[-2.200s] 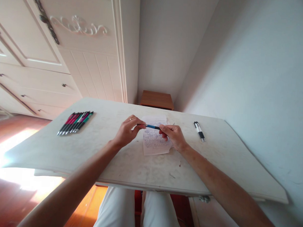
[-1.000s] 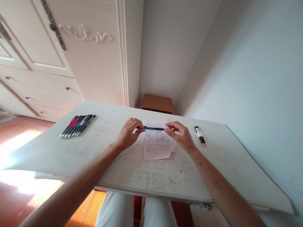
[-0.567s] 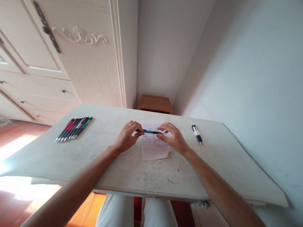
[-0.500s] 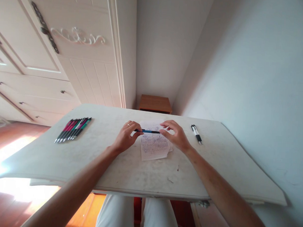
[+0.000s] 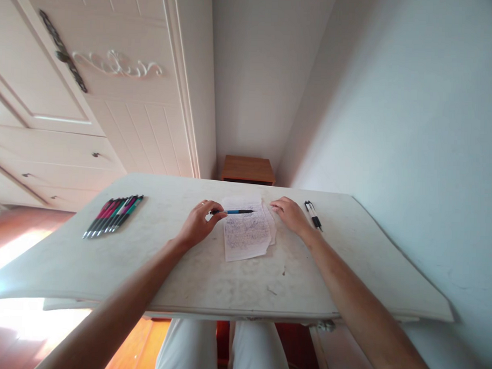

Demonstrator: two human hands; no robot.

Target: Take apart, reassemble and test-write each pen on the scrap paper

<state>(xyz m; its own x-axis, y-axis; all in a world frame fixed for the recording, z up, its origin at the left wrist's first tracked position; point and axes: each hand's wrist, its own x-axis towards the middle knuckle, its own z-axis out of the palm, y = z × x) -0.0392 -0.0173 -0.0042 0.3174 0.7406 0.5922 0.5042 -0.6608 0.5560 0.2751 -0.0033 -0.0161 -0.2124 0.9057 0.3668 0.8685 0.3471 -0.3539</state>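
Note:
Pinched between the thumb and fingers of my left hand (image 5: 202, 220) is a blue-and-black pen (image 5: 237, 211). It lies nearly level over the written sheet of paper (image 5: 246, 238), with a thin dark point at its right end. My right hand (image 5: 289, 214) is apart from the pen, just off the paper's right edge. Its fingers are closed together, and whatever they may hold is too small or hidden to make out. A second sheet (image 5: 271, 226) shows from under the first one's right side.
Several pens (image 5: 113, 215) in red, purple and green lie in a row on the left of the white table (image 5: 178, 284). Two white-and-black pens (image 5: 313, 215) lie right of my right hand. A wooden cabinet (image 5: 248, 168) stands behind, a wardrobe (image 5: 151, 122) at left.
My right hand has come away from the pen's right end and moved right, its fingers now closed. My left hand still holds the pen. The view has shifted slightly.

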